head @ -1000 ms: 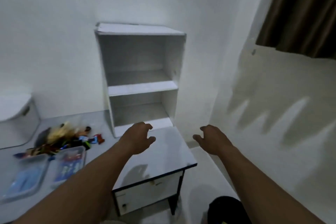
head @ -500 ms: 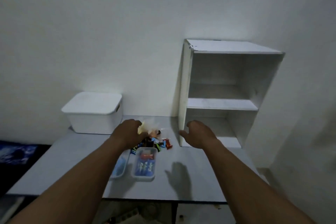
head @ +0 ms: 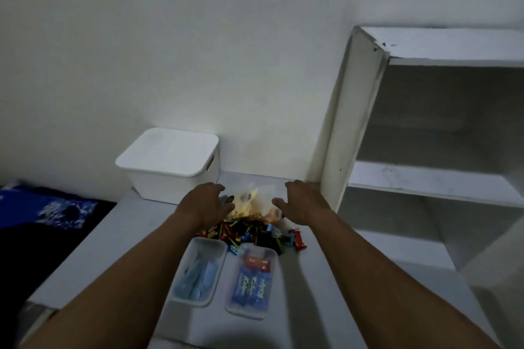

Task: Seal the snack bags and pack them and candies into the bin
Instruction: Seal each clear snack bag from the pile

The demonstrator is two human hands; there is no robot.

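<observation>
- at the far left, a dark blue patterned bed (head: 42,210) sits beside the grey tabletop (head: 93,252).
- the white bin (head: 170,164) stands at the back left of the tabletop against the wall, its lid still on; nothing is packed yet.
- the left hand (head: 205,202) has moved forward since half a second ago and now hovers at the left edge of the clear snack bags (head: 253,201), fingers loosely curled and holding nothing.
- the snack bags lie between the two hands, near the wall, with the loose candies (head: 252,235) heaped just in front of them.
- nearer the viewer, two clear trays (head: 249,280) sit side by side, holding blue packets.
- the right hand (head: 302,202) has come in from the shelf side, fingers spread and empty, just right of the bags.
- the white shelf unit (head: 348,122) stands at the right, empty.
- the view has swung back onto the tabletop, so the person seems about to take up a bag to seal it.
</observation>
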